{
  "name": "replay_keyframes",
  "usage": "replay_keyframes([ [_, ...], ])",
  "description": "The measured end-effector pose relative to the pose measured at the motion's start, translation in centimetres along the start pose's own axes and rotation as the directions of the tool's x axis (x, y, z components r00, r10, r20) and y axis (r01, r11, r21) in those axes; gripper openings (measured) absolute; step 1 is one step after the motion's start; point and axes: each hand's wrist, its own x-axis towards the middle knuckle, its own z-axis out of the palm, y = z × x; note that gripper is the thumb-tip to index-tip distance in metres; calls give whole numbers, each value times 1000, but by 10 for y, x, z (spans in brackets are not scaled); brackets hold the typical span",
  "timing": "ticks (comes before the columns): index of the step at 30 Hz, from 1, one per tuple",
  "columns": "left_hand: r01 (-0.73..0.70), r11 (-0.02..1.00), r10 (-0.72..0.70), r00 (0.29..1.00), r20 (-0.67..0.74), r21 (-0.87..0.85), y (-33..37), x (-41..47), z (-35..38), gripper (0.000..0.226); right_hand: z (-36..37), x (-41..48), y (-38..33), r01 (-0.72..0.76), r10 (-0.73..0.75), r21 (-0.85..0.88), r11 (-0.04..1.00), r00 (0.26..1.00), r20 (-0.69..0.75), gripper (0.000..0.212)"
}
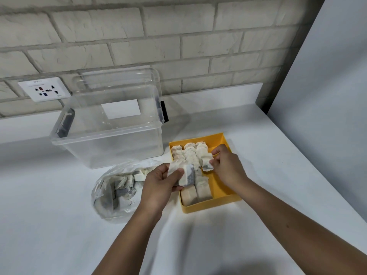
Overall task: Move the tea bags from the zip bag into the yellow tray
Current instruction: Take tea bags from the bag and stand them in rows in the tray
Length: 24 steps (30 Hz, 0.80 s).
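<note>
**Both hands hold tea bags at the yellow tray**

In the head view, the yellow tray (210, 207) sits on the white table (59, 225), just right of the frame's centre. Rows of tea bags (190, 153) fill its left side, and a strip of bare yellow floor shows along its right side.

The left hand (158, 183) is at the tray's left edge. Its thumb and fingers (177, 188) are curled round a small stack of tea bags (185, 174), held over the packed rows. The right hand (226, 165) is over the middle of the tray. Its fingers (216, 152) and thumb are drawn together, pinching a single tea bag (207, 163) by its right edge. I cannot tell whether that bag touches the ones below it.

Left of the tray, in the lower-left middle of the frame, the clear zip bag (103, 197) lies crumpled on the table just beside the left wrist. There are more loose bags (123, 185) inside it.

Behind the zip bag stands a clear plastic box (107, 135). Its lid (119, 80) is propped up against the pale brick wall (178, 36). A white wall socket (43, 89) sits at the upper left of the frame.
</note>
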Motion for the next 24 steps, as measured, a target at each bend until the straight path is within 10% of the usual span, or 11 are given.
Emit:
replay_keyframes([
  [10,15,999,-15,1000,11,-39,6,2,-1,13,8,17,-5,29,-30,-72,997,999,-13,32],
  [16,0,993,2,1000,21,-115,9,-6,-1,15,-16,-38,-39,-3,-115,665,747,984,133,29],
  [24,-57,998,59,998,36,-34,1,-21,4,17,-34,-53,-13,31,-96,583,812,992,81,11],
])
